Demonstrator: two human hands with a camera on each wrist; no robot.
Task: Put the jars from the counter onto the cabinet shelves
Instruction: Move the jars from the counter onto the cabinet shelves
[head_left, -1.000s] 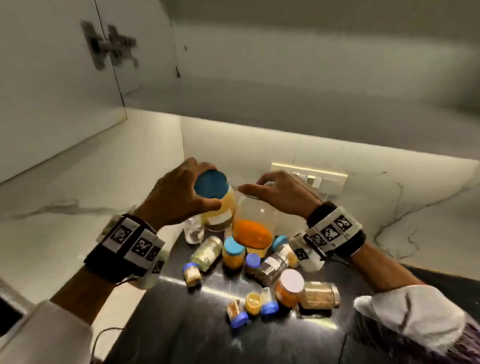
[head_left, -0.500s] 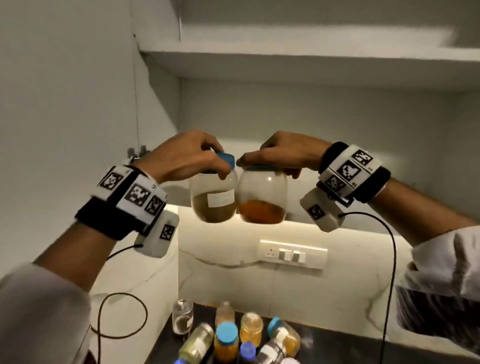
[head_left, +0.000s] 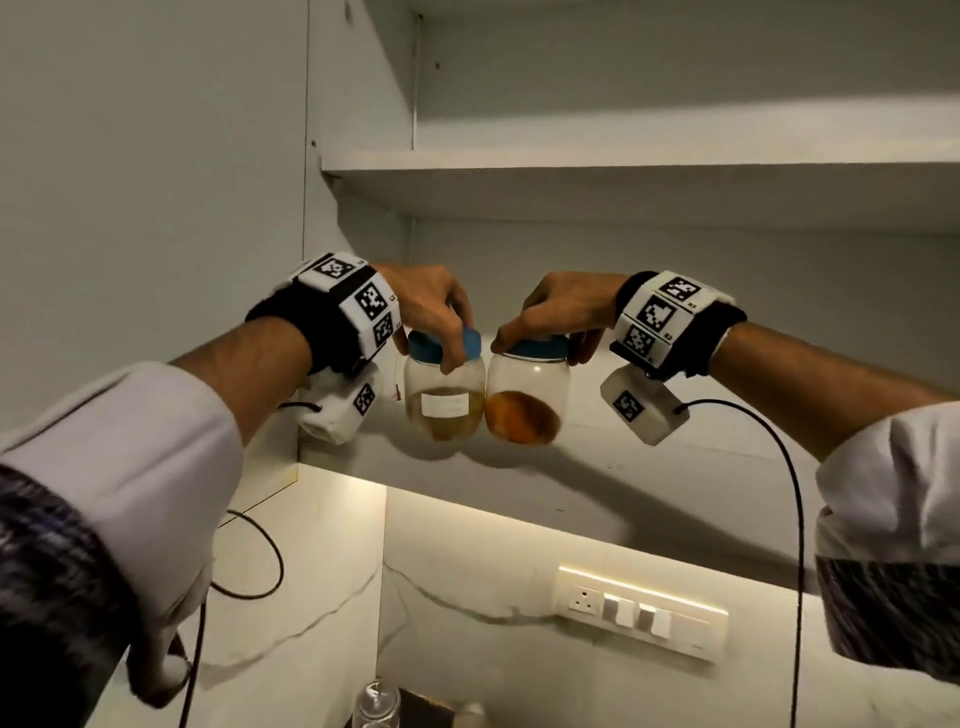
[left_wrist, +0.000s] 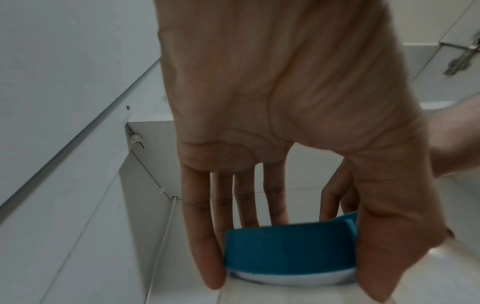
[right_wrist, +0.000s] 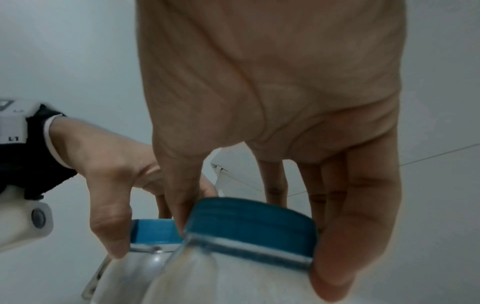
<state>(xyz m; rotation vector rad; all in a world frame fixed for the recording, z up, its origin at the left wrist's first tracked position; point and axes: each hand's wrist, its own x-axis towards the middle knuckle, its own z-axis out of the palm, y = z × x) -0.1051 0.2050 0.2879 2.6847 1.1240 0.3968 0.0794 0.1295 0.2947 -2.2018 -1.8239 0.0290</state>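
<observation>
— Item one?
— Your left hand (head_left: 431, 306) grips the blue lid of the labelled jar (head_left: 443, 397), yellowish powder inside.

— Item two?
— Your right hand (head_left: 563, 312) grips the lid of the orange-powder jar (head_left: 525, 402).

— Location?
— Both jars upright, sides touching, at the near edge of the lower cabinet shelf (head_left: 649, 467); whether they rest on it, cannot tell.

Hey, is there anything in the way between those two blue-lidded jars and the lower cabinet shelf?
Nothing visible. The left hand grips the labelled jar and the right hand grips the orange-filled jar by their lids, side by side at the lower shelf. The shelf surface around them looks bare.
</observation>
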